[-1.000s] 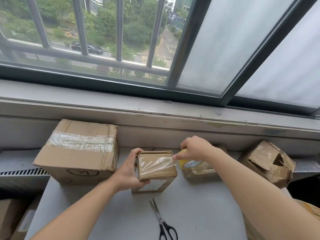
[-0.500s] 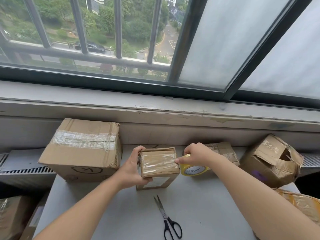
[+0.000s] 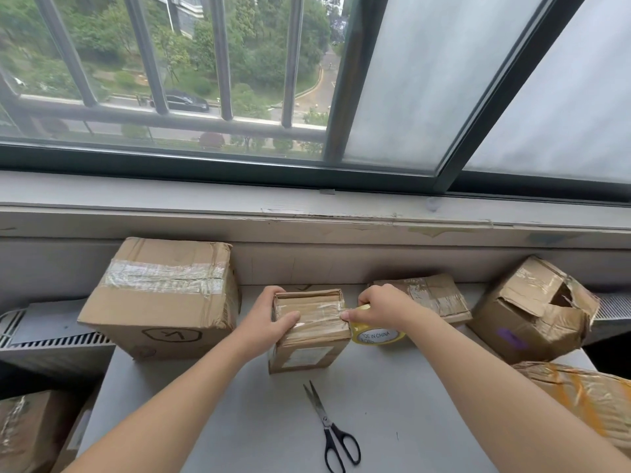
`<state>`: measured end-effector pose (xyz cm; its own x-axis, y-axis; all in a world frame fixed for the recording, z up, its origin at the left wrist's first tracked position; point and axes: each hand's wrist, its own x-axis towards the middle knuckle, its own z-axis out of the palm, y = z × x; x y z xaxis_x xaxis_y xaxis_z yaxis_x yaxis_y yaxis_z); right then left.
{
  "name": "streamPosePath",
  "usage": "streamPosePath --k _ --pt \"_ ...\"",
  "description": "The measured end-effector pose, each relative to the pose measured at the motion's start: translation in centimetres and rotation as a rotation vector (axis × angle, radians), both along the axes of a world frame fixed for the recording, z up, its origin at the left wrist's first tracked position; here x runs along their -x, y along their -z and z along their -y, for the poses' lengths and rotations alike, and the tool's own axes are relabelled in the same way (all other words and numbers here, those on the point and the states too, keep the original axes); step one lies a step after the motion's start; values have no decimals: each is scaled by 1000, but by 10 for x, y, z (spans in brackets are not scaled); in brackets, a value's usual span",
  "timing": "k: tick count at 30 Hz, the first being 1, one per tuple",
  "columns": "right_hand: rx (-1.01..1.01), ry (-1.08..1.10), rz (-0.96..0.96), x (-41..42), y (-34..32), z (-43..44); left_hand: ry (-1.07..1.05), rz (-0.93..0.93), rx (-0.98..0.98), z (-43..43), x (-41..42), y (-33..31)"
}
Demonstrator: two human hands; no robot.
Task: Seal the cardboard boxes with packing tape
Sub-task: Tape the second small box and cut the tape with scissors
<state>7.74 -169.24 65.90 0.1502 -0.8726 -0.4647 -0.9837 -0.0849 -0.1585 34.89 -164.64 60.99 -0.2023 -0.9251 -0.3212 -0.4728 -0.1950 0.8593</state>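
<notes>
Hands (image 3: 269,319) (image 3: 380,307) hold small box (image 3: 312,331), tape roll (image 3: 377,336).

Bare table (image 3: 239,414) lies open in front save the scissors (image 3: 333,428); boxes crowd both sides.

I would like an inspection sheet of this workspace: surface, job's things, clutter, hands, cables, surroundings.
Surface: grey table top, partly bare.
Job's things: small brown cardboard box, clear tape across its top; yellow roll of packing tape at its right edge; black-handled steel scissors lying nearer.
Clutter: large taped cardboard box, left; flat taped box, behind; torn brown box, right.
Hands: left hand grips the small box; right hand holds the roll.
Cables: nothing seen.
Surroundings: barred window; worn grey sill; slotted vent grille, left.
</notes>
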Motion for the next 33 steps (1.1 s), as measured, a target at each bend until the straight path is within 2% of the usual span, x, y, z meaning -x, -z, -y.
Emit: streamPosePath --k 1,3,5,7,9,13,16,19,21,23,26,27,33 --pt "-7 6 4 0 0 -1 -2 65 26 2 3 -3" --pt "-14 11 5 -1 0 -3 50 317 118 10 9 -8" --pt "-17 15 11 -1 -1 -5 209 625 273 19 20 -20" --pt "-8 11 8 -2 -2 -6 356 781 397 25 38 -29" --pt "11 10 9 -4 1 -7 429 813 435 23 61 -31" --pt "40 51 58 2 8 -13 424 843 511 11 84 -11" --pt "34 52 202 6 11 -15 455 844 529 21 67 -3" --pt "28 143 418 24 8 -15 489 823 540 26 56 -1" --pt "47 173 469 35 6 -16 512 815 547 22 57 -1" --pt "84 136 364 37 6 -18 515 810 559 19 60 0" --pt "145 22 64 33 9 -21 501 798 579 16 59 0" --pt "148 22 26 34 11 -23 508 807 577 16 59 0" --pt "141 54 73 38 5 -31 638 840 538 13 54 -12"
